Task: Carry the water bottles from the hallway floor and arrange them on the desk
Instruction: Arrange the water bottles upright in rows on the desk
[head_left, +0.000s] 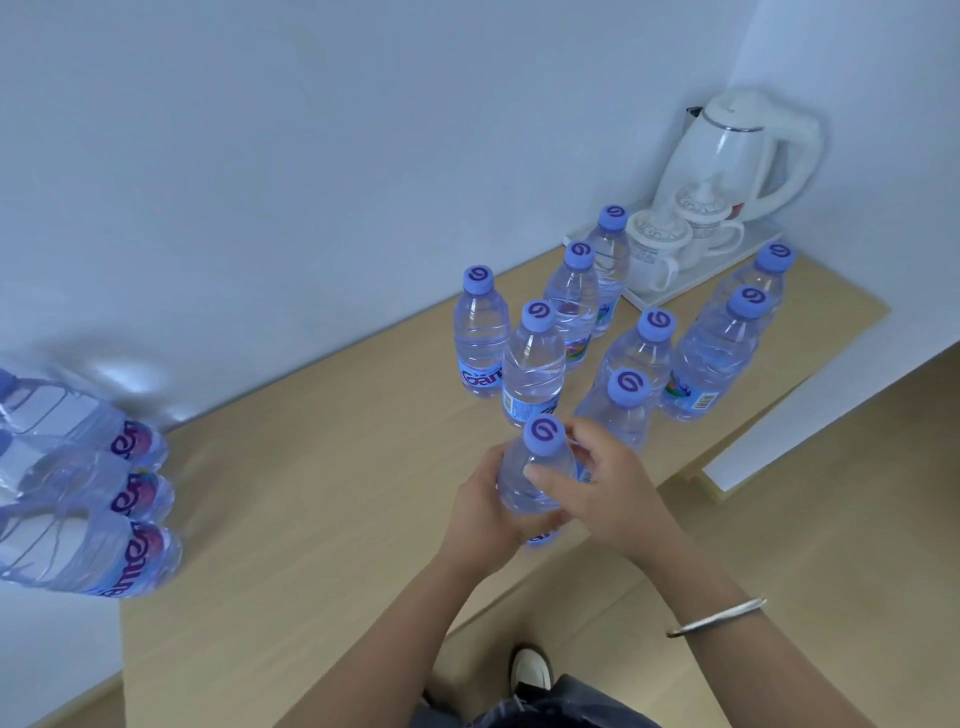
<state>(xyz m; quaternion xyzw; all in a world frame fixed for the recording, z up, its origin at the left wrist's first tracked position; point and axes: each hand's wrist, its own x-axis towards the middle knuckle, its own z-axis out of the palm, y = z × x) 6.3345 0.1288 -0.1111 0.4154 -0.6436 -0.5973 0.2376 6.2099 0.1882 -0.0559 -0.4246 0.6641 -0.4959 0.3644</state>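
Your left hand (480, 506) and right hand (597, 480) both wrap the clear ribbed plastic bottle (535, 478), upright, purple cap up, above the pale wood worktop (322, 493), at 6 o'clock of the standing bottles (535, 364).

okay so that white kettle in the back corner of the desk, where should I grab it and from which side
Take the white kettle by its looped handle, which sticks out on the right, away from the spout. Come in from the right: the cups and standing bottles crowd its front and left. Both hands now hold a bottle.
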